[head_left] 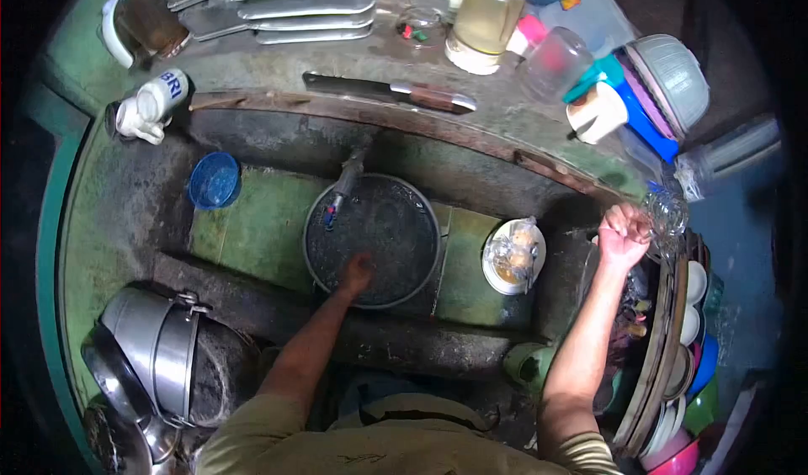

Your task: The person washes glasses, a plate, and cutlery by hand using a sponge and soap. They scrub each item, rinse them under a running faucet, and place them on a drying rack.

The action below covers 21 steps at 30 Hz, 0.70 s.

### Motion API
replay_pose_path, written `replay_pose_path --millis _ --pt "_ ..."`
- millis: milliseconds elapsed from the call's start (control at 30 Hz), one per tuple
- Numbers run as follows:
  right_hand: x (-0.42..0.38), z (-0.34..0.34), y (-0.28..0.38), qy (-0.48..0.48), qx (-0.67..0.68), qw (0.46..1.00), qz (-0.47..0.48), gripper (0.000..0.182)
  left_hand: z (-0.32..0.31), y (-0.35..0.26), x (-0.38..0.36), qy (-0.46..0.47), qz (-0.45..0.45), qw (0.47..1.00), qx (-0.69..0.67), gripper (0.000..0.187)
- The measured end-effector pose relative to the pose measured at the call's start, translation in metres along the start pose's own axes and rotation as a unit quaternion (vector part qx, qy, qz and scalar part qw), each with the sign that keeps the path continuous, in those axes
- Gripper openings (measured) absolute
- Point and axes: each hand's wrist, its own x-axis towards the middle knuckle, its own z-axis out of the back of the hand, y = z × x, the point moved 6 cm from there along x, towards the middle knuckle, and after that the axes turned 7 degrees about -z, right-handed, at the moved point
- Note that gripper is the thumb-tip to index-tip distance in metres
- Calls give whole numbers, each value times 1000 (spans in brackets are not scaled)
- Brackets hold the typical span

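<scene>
A round metal basin [437,260] filled with dark water sits in the sink under a tap [343,191]. My left hand [358,275] is over the near part of the basin, its fingers dim and blurred against the water. Out to the right, my right hand [624,231] is raised at the sink's edge with its fingers curled closed around the side of a clear drinking glass [669,212]. The glass is beside the top end of a dish rack [652,366].
A white plate [539,266] of scraps and wrapping stands right of the basin; a blue tub [214,180] is on the left. A long knife [353,86] lies on the ledge behind. Steel pots [139,340] fill the lower left. Trays [307,8] and containers crowd the back.
</scene>
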Motion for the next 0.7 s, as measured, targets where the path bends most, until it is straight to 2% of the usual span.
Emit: replay_pose_path --millis 67,100,167,200,233,267,300,333,367,400,467,500,533,567,600,633,667,700 --pt "0 18 -5 -72 12 997 -35 19 7 -4 20 7 -11 996 87 54" --pt "1 23 -5 -78 -7 996 -33 20 5 -3 29 4 -5 997 78 54" --pt "6 28 0 -79 -13 997 -8 14 -1 -6 45 -1 -37 963 268 54" --pt "9 27 -1 -73 -20 997 5 12 -1 -14 53 0 -29 966 258 54" --pt "9 29 -2 -131 -3 991 16 10 -5 -25 57 63 -9 981 185 65" --pt "11 30 -8 -132 -10 991 6 10 -16 -26 60 123 9 986 112 77" --pt "11 32 -12 -137 28 990 8 9 -29 -15 67 122 13 987 103 77" --pt "10 34 -14 -143 66 987 11 9 -41 -8 75 93 -10 988 124 86" --pt "9 41 -7 -117 48 992 16 8 -54 -1 84 62 -34 987 146 94" --pt "4 53 -7 -141 97 985 18 8 -66 4 92 62 -32 988 140 94" --pt "4 63 -17 -115 172 978 -37 7 -89 15 106 63 35 980 185 107" --pt "2 67 -16 -121 140 982 -20 6 -98 15 111 65 35 981 179 107" --pt "2 71 -25 -142 205 966 -69 6 -95 17 116 -7 52 992 117 112" --pt "0 76 -28 -144 200 968 -57 6 -93 20 118 -79 70 993 55 118" --pt "-2 84 -30 -146 195 969 -46 7 -90 11 119 -77 71 993 53 118" --pt "-5 90 -32 -148 174 972 -59 15 -86 -1 120 -113 27 978 -176 110" --pt "-9 86 -32 -150 171 972 -59 15 -75 -20 120 -143 -18 908 -394 103" --pt "-14 80 -39 -174 172 966 -78 25 -57 -42 116 -143 -18 907 -396 103"
